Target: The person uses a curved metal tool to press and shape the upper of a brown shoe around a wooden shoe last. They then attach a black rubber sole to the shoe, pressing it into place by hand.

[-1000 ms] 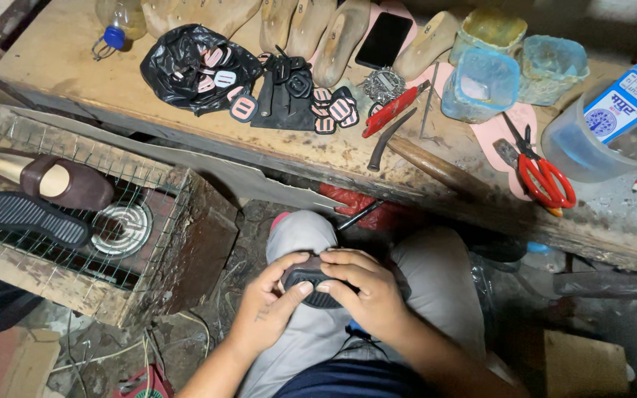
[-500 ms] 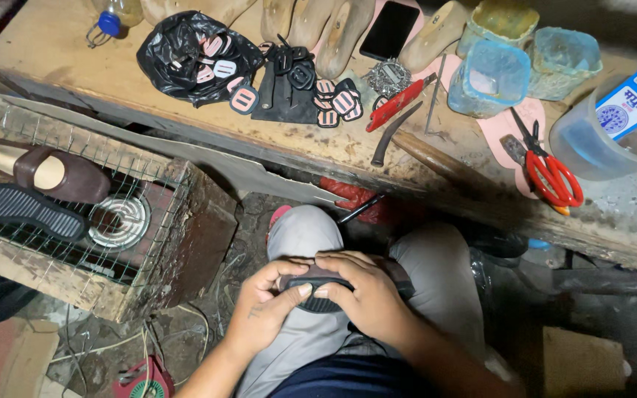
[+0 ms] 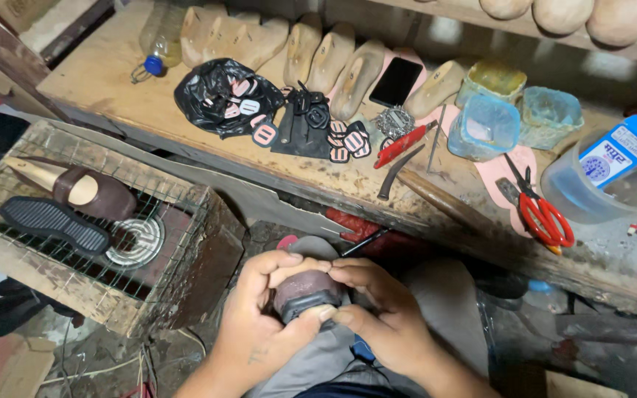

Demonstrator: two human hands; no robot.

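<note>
gripping a brown shoe upper [image 3: 305,289] on the lap, left hand [image 3: 259,324] and right hand [image 3: 381,313] fingers pressed around it.

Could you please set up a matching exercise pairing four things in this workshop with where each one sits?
Things:
1. scissors
2. shoe sole
3. phone
4. shoe

Places:
A. on the wire mesh
B. between both hands
C. among the wooden lasts
D. on the bench, near the right end

Pairs: 1-D, 2-A, 3-C, 4-B

Blue-white box [image 3: 623,156]; dark phone screen [image 3: 396,81]
</note>
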